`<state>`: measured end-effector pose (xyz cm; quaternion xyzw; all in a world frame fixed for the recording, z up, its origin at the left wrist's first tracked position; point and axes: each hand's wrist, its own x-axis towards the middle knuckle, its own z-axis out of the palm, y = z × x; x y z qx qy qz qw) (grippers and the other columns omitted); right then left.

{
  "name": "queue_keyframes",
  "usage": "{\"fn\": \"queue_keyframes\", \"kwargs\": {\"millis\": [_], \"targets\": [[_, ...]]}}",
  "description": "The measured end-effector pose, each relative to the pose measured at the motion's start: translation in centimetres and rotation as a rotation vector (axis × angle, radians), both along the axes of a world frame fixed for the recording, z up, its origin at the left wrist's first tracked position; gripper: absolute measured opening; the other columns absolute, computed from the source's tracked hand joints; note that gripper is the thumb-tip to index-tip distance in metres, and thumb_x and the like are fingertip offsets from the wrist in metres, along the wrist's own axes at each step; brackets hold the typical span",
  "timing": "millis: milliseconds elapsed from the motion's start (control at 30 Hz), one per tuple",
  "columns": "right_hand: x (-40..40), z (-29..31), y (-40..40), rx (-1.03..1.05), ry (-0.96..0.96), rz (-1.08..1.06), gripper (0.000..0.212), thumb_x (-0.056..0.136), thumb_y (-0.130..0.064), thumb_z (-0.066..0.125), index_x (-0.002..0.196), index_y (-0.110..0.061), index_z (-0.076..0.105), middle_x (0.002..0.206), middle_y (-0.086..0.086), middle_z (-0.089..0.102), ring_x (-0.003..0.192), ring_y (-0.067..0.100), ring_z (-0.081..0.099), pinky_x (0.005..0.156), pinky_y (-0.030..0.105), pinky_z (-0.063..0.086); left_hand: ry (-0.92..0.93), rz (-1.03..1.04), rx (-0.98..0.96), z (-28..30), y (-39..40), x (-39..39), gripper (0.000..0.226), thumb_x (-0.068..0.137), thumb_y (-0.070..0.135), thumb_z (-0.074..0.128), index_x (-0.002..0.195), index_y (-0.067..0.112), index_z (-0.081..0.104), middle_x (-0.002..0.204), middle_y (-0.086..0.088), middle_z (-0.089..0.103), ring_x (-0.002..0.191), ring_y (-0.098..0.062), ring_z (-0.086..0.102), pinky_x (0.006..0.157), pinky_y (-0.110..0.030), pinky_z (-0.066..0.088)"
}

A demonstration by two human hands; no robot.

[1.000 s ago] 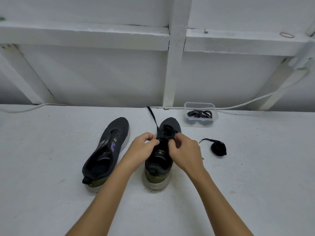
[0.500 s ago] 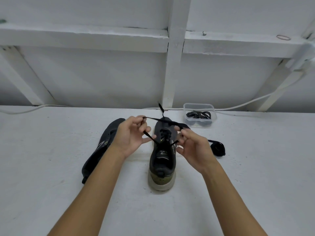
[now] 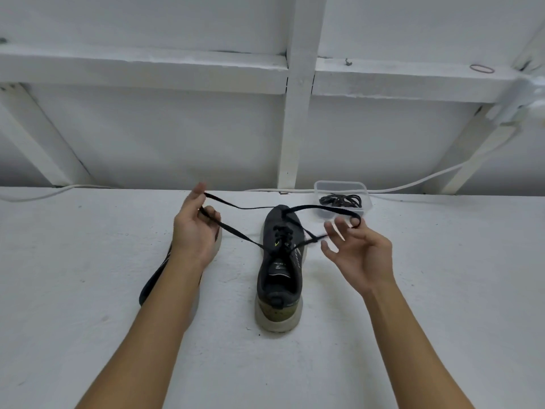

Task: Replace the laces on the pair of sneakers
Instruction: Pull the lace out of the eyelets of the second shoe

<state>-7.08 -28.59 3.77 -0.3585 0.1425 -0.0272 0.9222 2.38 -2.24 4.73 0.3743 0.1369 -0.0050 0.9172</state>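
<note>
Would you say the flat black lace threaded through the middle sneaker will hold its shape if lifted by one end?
Probably not: the flat black lace sags between the left hand and the dark sneaker, so it looks floppy. It likely weighs little, draped over the right hand fingers.

Bare workshop corner — whitewashed timber frame [image 3: 298, 113] (loose cable [image 3: 413, 184]).

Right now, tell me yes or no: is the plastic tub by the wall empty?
No, the tub holds a tangle of black laces that shows through its clear wall.
</note>
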Motion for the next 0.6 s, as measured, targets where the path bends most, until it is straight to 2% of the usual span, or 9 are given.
{"fn": "queue_keyframes", "kwargs": {"millis": [33,133,200,267,333,367,433,500,600], "targets": [[-0.1,-0.2,0.0,0.023,0.010,-0.031,0.015,0.078,-0.008,0.051,0.078,-0.022,0.053,0.081,-0.002,0.057,0.098,0.022,0.062,0.084,0.039,0.042,0.007,0.017,0.141,-0.4,0.0,0.0,0.026,0.099,0.006,0.050,0.105,0.018,0.071,0.083,0.009,0.069,0.064,-0.006,0.055,0.072,-0.022,0.044],[0.0,-0.7,0.0,0.024,0.118,-0.116,0.009,0.088,-0.015,0.055,0.093,-0.019,0.062,0.059,-0.004,0.040,0.077,0.018,0.059,0.073,0.035,0.039,-0.001,0.029,0.644,-1.5,-0.1,-0.6,0.025,0.099,0.008,0.056,0.104,0.026,0.073,0.131,0.012,0.057,0.095,0.007,0.061,0.080,-0.010,0.047],[0.2,-1.3,-0.1,-0.123,0.239,-0.099,0.020,0.099,-0.020,0.052,0.114,-0.021,0.066,0.051,-0.004,0.032,0.063,0.014,0.053,0.071,0.032,0.040,-0.054,-0.007,0.933,-1.9,-0.6,-1.2,0.027,0.099,0.010,0.057,0.101,0.032,0.072,0.139,0.016,0.046,0.095,0.014,0.056,0.075,-0.004,0.042],[0.4,-2.1,0.2,-0.394,0.365,-0.011,0.022,0.104,-0.024,0.049,0.119,-0.025,0.065,0.054,-0.003,0.048,0.068,0.013,0.060,0.076,0.033,0.046,-0.085,-0.126,1.128,-2.2,-1.0,-1.4,0.023,0.098,0.016,0.058,0.100,0.035,0.071,0.136,0.012,0.050,0.094,0.008,0.055,0.077,-0.011,0.041],[0.3,-2.7,0.7,-0.739,0.487,0.079,0.017,0.102,-0.030,0.053,0.108,-0.022,0.067,0.077,-0.002,0.069,0.082,0.015,0.066,0.080,0.037,0.052,-0.063,-0.287,1.206,-2.2,-1.5,-1.9,0.017,0.097,0.022,0.060,0.103,0.033,0.071,0.125,0.008,0.060,0.088,0.001,0.060,0.072,-0.018,0.044],[0.2,-3.0,0.9,-0.899,0.510,0.097,0.019,0.099,-0.034,0.057,0.098,-0.019,0.068,0.084,-0.002,0.071,0.083,0.016,0.066,0.082,0.039,0.054,-0.056,-0.359,1.211,-2.2,-1.6,-2.2,0.017,0.097,0.024,0.060,0.106,0.032,0.070,0.118,0.006,0.065,0.085,-0.005,0.065,0.070,-0.021,0.047],[-0.2,-3.3,1.3,-1.152,0.518,0.093,0.034,0.094,-0.044,0.060,0.079,-0.013,0.064,0.077,-0.003,0.068,0.076,0.018,0.065,0.082,0.043,0.060,-0.058,-0.482,1.222,-2.0,-2.0,-3.0,0.020,0.098,0.026,0.058,0.113,0.033,0.067,0.102,0.006,0.071,0.077,-0.006,0.071,0.066,-0.027,0.053],[-0.4,-2.8,1.6,-1.303,0.556,0.110,0.049,0.093,-0.054,0.057,0.081,-0.007,0.067,0.072,0.001,0.071,0.070,0.021,0.071,0.077,0.047,0.062,-0.077,-0.544,1.281,-1.9,-2.4,-3.7,0.015,0.097,0.030,0.058,0.111,0.034,0.065,0.088,0.006,0.073,0.070,-0.004,0.071,0.070,-0.030,0.056],[-0.9,-1.9,2.0,-1.402,0.608,0.140,0.060,0.091,-0.065,0.055,0.096,-0.006,0.059,0.073,0.004,0.072,0.063,0.021,0.073,0.072,0.045,0.063,-0.096,-0.606,1.241,-2.0,-2.6,-4.4,0.010,0.095,0.039,0.062,0.101,0.031,0.062,0.086,0.008,0.074,0.075,-0.005,0.071,0.082,-0.042,0.059]]}}
